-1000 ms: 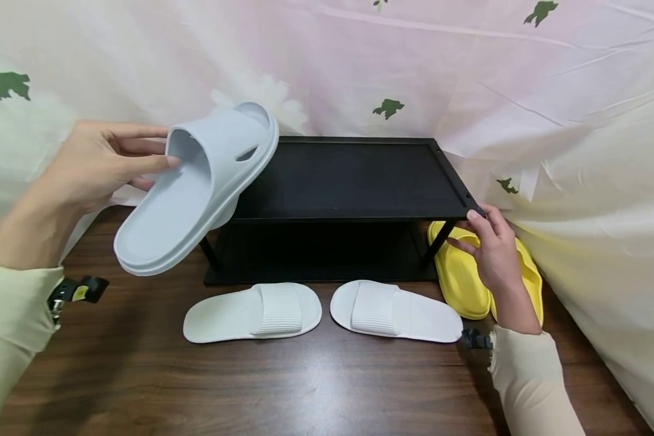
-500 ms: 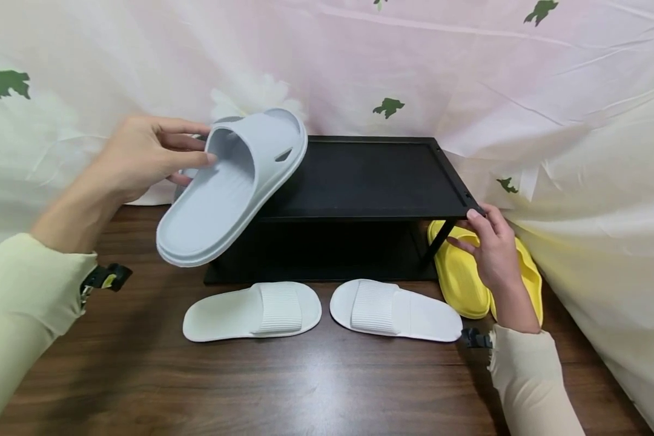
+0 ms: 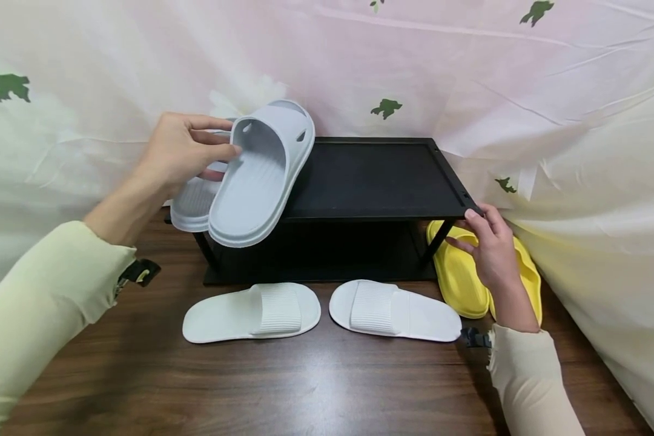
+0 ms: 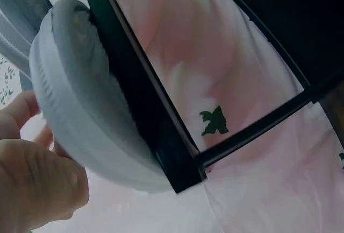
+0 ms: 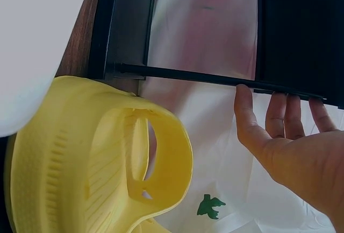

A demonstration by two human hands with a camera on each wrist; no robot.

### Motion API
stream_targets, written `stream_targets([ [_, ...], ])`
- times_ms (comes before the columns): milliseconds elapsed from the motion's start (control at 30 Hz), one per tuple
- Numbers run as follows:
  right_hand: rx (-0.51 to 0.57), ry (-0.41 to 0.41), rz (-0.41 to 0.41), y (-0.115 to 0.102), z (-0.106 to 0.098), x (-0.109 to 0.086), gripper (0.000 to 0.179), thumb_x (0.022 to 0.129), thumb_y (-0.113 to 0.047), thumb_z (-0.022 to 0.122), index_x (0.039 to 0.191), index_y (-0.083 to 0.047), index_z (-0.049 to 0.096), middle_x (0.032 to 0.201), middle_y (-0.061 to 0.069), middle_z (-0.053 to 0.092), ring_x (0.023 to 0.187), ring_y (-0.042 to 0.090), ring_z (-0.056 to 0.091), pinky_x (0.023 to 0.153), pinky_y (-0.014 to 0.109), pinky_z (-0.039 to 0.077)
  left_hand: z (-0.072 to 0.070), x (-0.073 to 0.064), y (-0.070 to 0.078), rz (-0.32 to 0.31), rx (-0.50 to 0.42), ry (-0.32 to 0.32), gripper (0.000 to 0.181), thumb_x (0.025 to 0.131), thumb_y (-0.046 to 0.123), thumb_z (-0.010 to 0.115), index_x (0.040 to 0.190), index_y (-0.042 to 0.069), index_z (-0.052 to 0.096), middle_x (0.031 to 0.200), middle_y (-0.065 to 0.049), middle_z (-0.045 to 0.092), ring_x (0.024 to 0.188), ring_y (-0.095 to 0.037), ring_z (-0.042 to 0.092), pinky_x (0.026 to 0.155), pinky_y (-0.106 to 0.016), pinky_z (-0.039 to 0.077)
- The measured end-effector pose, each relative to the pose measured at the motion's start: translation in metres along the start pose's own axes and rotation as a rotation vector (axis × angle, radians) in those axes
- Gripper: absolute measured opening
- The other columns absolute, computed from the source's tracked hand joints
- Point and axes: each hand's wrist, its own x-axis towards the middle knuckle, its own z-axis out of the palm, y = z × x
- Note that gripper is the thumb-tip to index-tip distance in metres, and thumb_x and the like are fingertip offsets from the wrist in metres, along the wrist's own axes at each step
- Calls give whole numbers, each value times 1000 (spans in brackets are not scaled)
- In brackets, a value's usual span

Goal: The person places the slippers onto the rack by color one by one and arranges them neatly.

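My left hand [image 3: 182,148] pinches a pair of light grey slide slippers over the left part of a black two-tier rack [image 3: 370,175]. The nearer slipper [image 3: 251,200] tilts with its heel toward me, and its mate [image 3: 191,203] is partly hidden behind it and the fingers. In the left wrist view, a grey slipper [image 4: 80,93] lies against the rack's edge; whether it bears weight there I cannot tell. At the rack's front right corner, my right hand [image 3: 493,254] grips the top shelf, thumb on top and fingers at the side and below.
Two white slippers, left [image 3: 223,316] and right [image 3: 427,315], lie on the wooden floor [image 3: 251,387] before the rack. Yellow slippers [image 3: 460,272] stand at its right, partly under the right hand. A floral cloth [image 3: 327,72] hangs behind and around.
My left hand has carried the grey slippers rightward to over the rack's left end, and they have turned more upright in view. The right hand keeps its place at the corner.
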Motion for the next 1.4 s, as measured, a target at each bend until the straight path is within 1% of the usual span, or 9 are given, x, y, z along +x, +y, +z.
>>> stream_targets([
  [133, -1, -5, 0, 0, 1, 0, 15, 105, -20, 58, 117, -12, 62, 111, 5, 57, 101, 21, 55, 79, 29, 61, 4, 3, 0, -21, -46, 10, 48, 85, 4, 82, 131, 3, 68, 93, -1, 74, 77, -13, 73, 62, -37, 63],
  [333, 0, -12, 0, 1, 2, 1, 14, 105, -20, 58, 117, -12, 61, 111, 5, 56, 101, 20, 56, 79, 29, 62, 8, 9, 0, -68, -60, 29, 50, 87, 3, 80, 134, 3, 65, 108, -11, 71, 77, -14, 74, 66, -36, 63],
  [433, 0, -12, 1, 1, 1, 1, 14, 105, -19, 58, 116, -12, 61, 111, 5, 56, 100, 19, 56, 78, 29, 62, 10, 13, 1, -88, -76, 44, 51, 87, 3, 79, 136, 4, 64, 111, -13, 70, 75, -14, 74, 67, -35, 63],
  [500, -2, -11, 2, 1, 1, 0, 14, 105, -19, 58, 116, -12, 61, 111, 5, 56, 100, 19, 56, 78, 29, 62, 11, 16, 2, -93, -92, 50, 53, 87, 2, 79, 136, 3, 63, 109, -12, 69, 74, -14, 74, 67, -34, 62],
  [633, -6, -9, 2, 0, 0, 0, 15, 105, -20, 58, 117, -12, 61, 112, 5, 55, 100, 18, 56, 78, 29, 61, 14, 21, 3, -93, -108, 61, 55, 86, -1, 79, 138, 1, 61, 99, -7, 69, 69, -14, 73, 65, -33, 62],
  [800, -6, -10, 0, 0, 0, 0, 16, 105, -19, 57, 119, -12, 61, 113, 5, 55, 100, 18, 56, 79, 29, 61, 17, 23, 4, -85, -81, 68, 54, 86, -1, 79, 137, 2, 62, 89, -3, 70, 66, -15, 73, 62, -33, 63],
  [1067, -1, -12, -3, 0, 0, 2, 16, 106, -19, 57, 119, -12, 61, 113, 5, 55, 102, 21, 54, 79, 29, 61, 25, 24, 3, -67, -50, 64, 51, 86, -1, 78, 135, -1, 63, 90, -6, 71, 69, -13, 72, 62, -34, 63],
  [1233, -4, -11, -1, 0, 1, 3, 16, 106, -19, 57, 119, -12, 61, 113, 5, 55, 102, 21, 54, 79, 29, 61, 29, 22, 0, -38, 54, 65, 47, 88, 3, 78, 132, -1, 65, 99, -12, 72, 68, -12, 72, 63, -32, 63],
  [1400, -3, -12, 2, 1, 1, 3, 15, 105, -19, 57, 118, -12, 61, 112, 5, 55, 101, 20, 55, 79, 29, 61, 33, 20, -4, 21, 140, 45, 44, 89, 5, 77, 131, -3, 65, 105, -19, 73, 64, -10, 71, 61, -30, 62],
])
